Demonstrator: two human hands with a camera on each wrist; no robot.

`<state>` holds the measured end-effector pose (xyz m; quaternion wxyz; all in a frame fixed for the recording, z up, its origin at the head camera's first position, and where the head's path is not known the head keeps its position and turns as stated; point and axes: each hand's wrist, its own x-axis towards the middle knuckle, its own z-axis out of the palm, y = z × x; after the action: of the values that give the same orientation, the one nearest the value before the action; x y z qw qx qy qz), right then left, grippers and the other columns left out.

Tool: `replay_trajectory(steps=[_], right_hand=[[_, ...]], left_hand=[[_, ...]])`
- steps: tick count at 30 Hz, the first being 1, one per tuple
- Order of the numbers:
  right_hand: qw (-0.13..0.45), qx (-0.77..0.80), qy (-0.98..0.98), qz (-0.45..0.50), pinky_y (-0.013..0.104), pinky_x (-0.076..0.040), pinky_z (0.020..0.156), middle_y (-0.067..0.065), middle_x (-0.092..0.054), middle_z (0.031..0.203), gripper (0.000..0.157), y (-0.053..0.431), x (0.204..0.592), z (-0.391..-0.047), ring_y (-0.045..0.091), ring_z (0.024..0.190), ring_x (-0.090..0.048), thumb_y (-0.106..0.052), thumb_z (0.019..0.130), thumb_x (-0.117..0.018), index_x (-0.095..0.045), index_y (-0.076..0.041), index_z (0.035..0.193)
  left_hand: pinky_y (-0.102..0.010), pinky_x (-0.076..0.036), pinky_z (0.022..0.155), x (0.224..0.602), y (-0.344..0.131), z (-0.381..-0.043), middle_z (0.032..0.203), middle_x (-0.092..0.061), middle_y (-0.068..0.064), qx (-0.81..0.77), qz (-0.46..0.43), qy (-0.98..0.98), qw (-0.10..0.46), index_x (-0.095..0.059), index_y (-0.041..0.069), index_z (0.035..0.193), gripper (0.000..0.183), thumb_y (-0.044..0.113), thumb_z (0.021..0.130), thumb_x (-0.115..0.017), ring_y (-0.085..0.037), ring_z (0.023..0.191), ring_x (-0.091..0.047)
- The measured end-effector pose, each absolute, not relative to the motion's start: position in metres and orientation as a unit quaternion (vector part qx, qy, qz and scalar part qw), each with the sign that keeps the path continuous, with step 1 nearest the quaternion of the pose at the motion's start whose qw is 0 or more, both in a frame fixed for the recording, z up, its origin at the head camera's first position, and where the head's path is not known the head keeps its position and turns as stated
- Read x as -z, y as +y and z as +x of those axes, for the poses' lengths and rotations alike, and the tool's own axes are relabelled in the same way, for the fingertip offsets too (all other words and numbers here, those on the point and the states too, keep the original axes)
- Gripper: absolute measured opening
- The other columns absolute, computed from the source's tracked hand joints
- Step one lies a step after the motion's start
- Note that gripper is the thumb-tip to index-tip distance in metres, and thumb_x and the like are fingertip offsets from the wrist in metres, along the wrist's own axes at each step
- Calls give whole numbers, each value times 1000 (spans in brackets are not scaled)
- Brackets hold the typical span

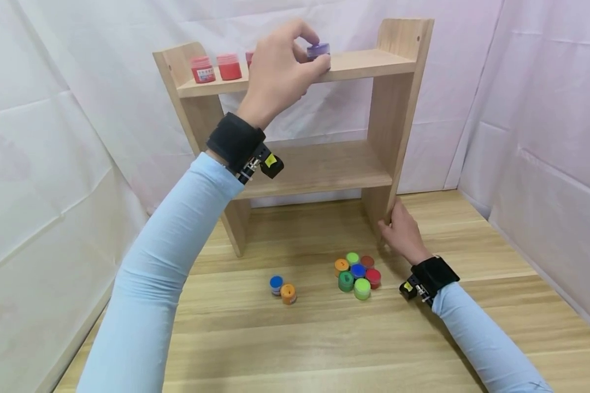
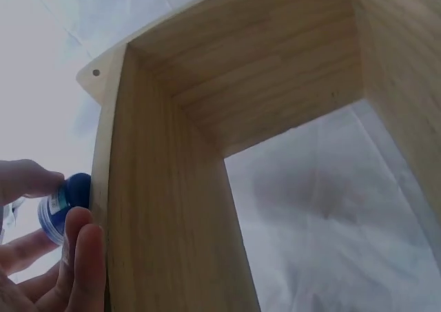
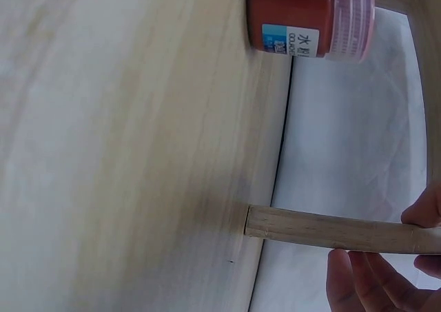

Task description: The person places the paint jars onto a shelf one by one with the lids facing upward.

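Left hand (image 1: 280, 68), partly hiding one of three round reddish jars (image 1: 230, 67), pinches one purple-blue jar (image 1: 318, 51); right hand (image 1: 404, 232) clamps the pale wooden shelf (image 1: 319, 166) behind nine multicoloured jars (image 1: 358, 272).

On the top board (image 1: 364, 63), a jar row (image 1: 229, 67) stands left of the jar (image 1: 318, 51) in my left grip (image 1: 282, 71); my right grip (image 1: 405, 232) holds the right panel (image 1: 392, 114). Before the shelf (image 1: 319, 166), on the tabletop (image 1: 275, 355), paired jars (image 1: 288, 295) stand left of clustered jars (image 1: 358, 271).
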<state>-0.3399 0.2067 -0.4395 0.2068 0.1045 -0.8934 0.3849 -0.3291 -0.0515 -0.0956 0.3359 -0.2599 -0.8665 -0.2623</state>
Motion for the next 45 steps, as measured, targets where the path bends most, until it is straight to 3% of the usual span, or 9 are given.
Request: replay_trajectory(steps=[6,19,32,40,45], right_hand=[[210,-382,-894,106,51,-47,79,27,-41,133,68,206,439,-339,41,113,-48,-7,87,-58,-23,4,144],[206,-382,-895,106,53,-45,81,27,-40,134,70,205,440,-339,41,115,-47,-8,88,-58,-21,3,146],[201,-384,-895,109,53,-45,82,27,-40,134,70,202,436,-337,40,115,-47,-9,88,-58,-20,3,146],[202,-382,-895,107,53,-46,80,27,-41,133,69,201,435,-337,40,114,-47,-10,88,-58,-22,4,144],[202,-382,-896,104,53,-46,80,27,-41,132,68,202,438,-337,40,114,-47,-10,88,-58,-23,4,144]], left_hand=[[-23,-39,62,92,-47,-328,95,-67,0,196,-230,-887,350,-59,19,122,39,42,90,-53,-13,82,-58],[-26,-45,65,92,-38,-329,122,-61,5,111,-176,-908,364,-62,22,129,43,40,93,-47,-15,92,-60],[-26,-34,55,97,-40,-325,124,-60,5,98,-171,-905,378,-57,27,134,43,39,94,-46,-17,80,-57],[-28,-43,63,94,-37,-324,124,-60,4,75,-176,-910,369,-57,24,135,45,37,94,-43,-15,95,-60],[-27,-40,57,98,-36,-322,119,-63,2,76,-179,-909,369,-53,24,138,48,40,94,-41,-17,84,-58]])
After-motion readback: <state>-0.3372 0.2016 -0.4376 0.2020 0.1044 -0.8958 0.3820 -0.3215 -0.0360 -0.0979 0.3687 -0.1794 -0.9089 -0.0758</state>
